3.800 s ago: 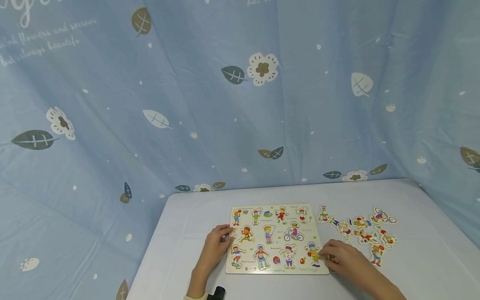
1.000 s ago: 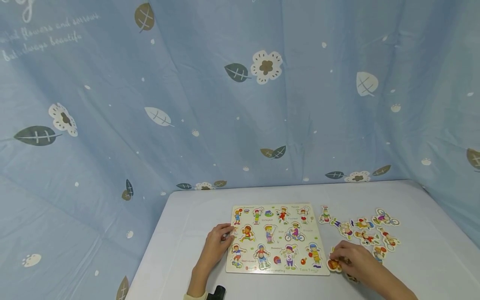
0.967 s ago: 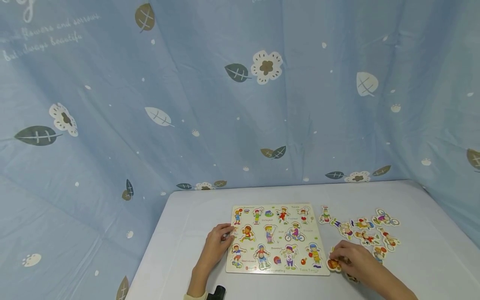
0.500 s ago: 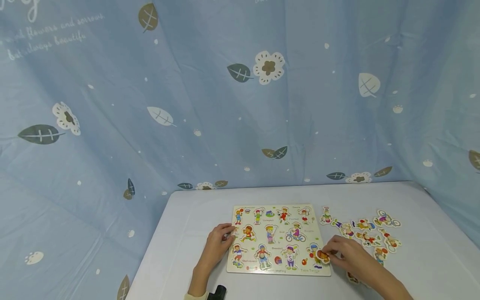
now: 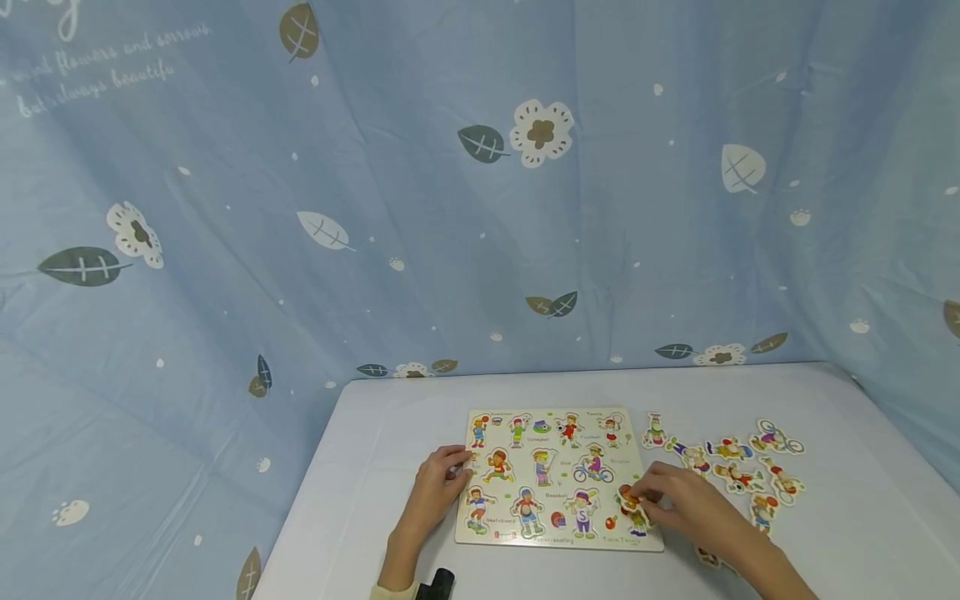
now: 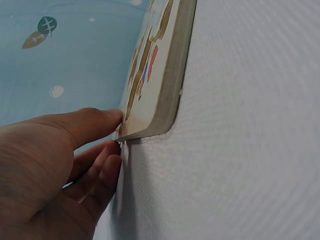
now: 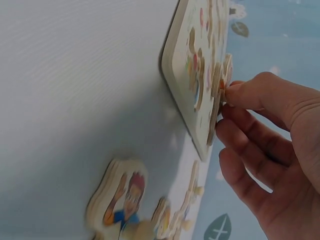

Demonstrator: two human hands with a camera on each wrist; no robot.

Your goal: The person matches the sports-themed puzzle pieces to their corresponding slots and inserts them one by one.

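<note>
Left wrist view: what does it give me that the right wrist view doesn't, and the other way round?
Only the left wrist view shows the left hand, its thumb touching the puzzle board at an edge.

Only the right wrist view shows the right hand pinching a puzzle piece over the board, plus loose pieces nearby, some with wooden knobs.

Both show part of the board, the white tabletop and the leaf-patterned blue curtain.

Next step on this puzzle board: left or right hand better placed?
Right, I'd say. The right hand pinches a puzzle piece over the board's near right corner, with loose pieces close by. The left hand touches the board's left edge, away from both, so it looks better suited to steadying.
</note>
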